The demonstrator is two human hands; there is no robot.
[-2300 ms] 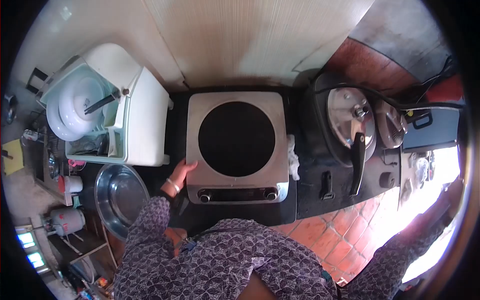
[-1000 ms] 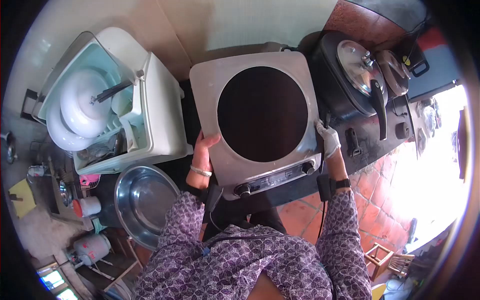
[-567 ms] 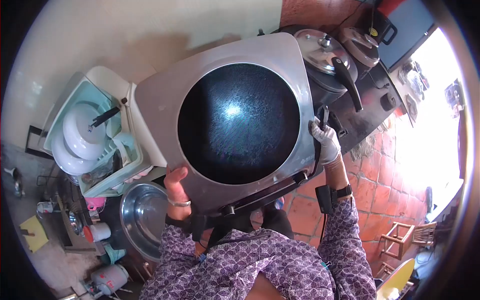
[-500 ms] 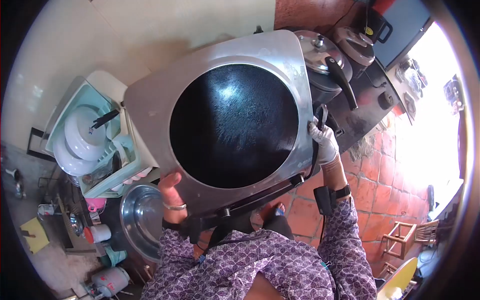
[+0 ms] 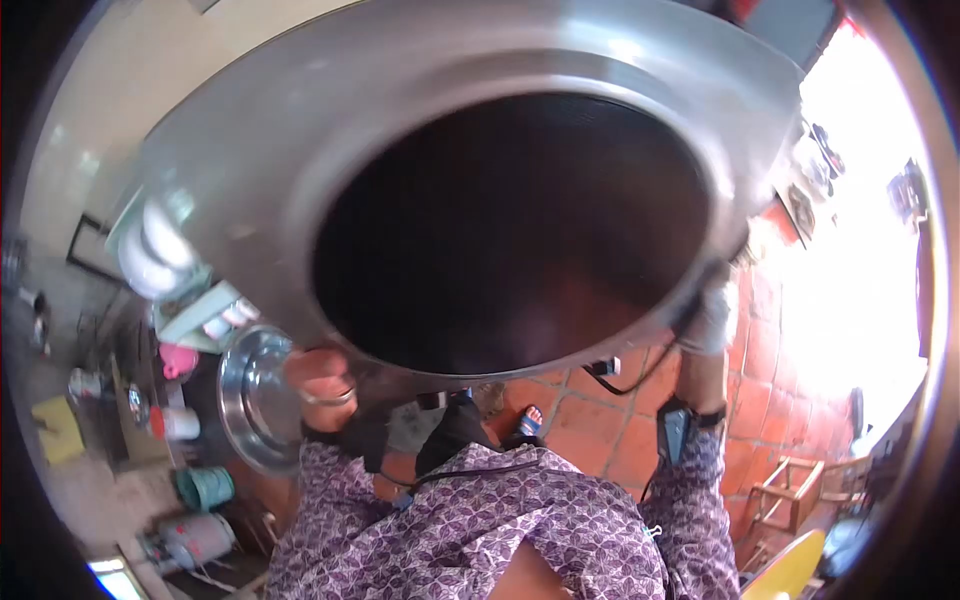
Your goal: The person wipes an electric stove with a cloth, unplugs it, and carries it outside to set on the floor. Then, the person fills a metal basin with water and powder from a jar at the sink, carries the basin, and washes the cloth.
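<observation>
A broad silver electric griddle with a round black cooking plate fills the upper middle of the view, tilted and close to the camera. At its near left corner my left hand holds the edge, the bracelet showing at the wrist. My right hand, in a pale glove and smeared by motion, grips the right side; its fingertips are partly hidden by the rim. A black cord hangs beneath the griddle near the right hand.
To the left are a pale green dish rack with white plates and a large metal basin. Lower left stand a gas cylinder and a green bucket. A wooden chair is on the tiled floor at right.
The griddle has risen toward the camera and tilted, now hiding the pressure cooker and much of the counter. Both hands have moved with it, keeping their hold.
</observation>
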